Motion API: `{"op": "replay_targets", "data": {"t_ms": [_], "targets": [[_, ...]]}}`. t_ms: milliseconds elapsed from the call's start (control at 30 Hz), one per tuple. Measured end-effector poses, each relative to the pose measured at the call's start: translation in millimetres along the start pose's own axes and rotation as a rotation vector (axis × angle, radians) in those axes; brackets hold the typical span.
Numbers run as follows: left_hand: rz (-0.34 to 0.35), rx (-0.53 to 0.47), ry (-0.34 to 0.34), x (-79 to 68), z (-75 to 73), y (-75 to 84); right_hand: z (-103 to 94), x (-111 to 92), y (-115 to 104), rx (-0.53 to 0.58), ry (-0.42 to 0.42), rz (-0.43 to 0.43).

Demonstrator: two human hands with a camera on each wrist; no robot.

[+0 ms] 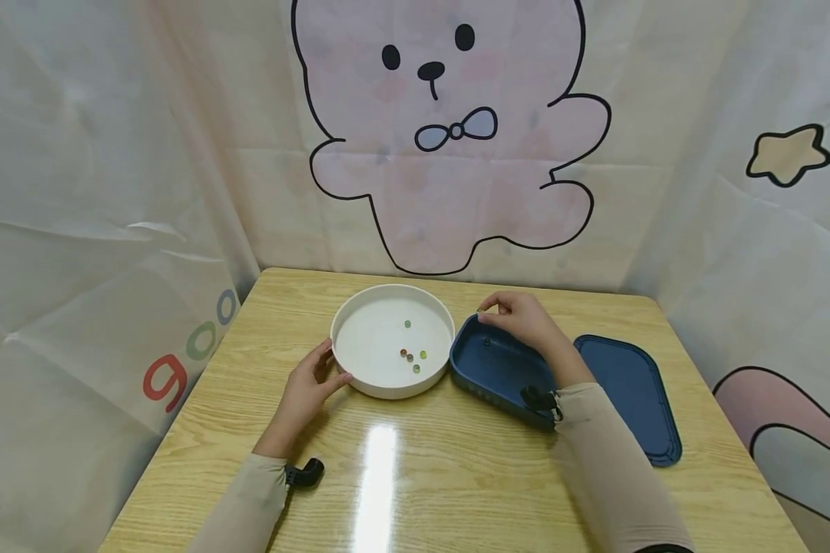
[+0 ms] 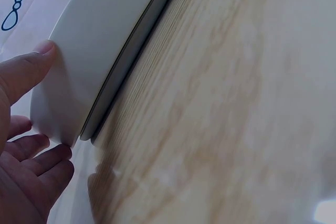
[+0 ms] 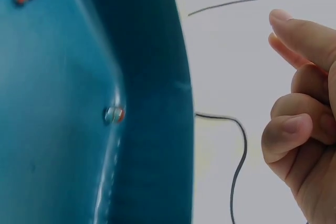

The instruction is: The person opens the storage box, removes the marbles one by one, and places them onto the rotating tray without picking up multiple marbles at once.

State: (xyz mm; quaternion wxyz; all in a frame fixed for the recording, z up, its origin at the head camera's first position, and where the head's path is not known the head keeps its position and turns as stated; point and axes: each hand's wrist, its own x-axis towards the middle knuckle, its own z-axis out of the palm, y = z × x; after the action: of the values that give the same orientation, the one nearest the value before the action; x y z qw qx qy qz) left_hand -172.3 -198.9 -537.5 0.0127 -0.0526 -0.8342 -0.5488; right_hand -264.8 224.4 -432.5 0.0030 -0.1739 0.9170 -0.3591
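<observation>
My left hand (image 1: 306,389) holds the left side of a round white dish (image 1: 366,346), thumb and fingers spread along its wall; in the left wrist view the thumb lies on the outer wall (image 2: 86,45). Several small glass marbles (image 1: 416,369) lie in the dish. Over the far rim of a blue rectangular box (image 1: 501,361), my right hand (image 1: 522,316) pinches a tiny yellowish marble (image 1: 480,310) between thumb and index finger. The right wrist view shows other marbles inside the box, including a clear and red one (image 3: 114,114) by its wall.
The blue lid (image 1: 629,395) lies flat right of the box, partly behind the right forearm. Dish and box stand side by side on a wooden table (image 1: 470,476). Printed cloth (image 1: 449,200) hangs behind and along both sides.
</observation>
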Motion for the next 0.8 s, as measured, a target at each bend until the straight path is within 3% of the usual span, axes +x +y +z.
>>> {"op": "replay_targets", "data": {"t_ms": [400,800], "targets": [[-0.001,-0.008,-0.004,0.3,-0.6,-0.2,24.1,10,-47,0.08,-0.047,-0.057],[0.017,-0.049,-0.005,2.3,-0.3,0.1,57.4,46,-81,0.018,-0.157,-0.078]]}}
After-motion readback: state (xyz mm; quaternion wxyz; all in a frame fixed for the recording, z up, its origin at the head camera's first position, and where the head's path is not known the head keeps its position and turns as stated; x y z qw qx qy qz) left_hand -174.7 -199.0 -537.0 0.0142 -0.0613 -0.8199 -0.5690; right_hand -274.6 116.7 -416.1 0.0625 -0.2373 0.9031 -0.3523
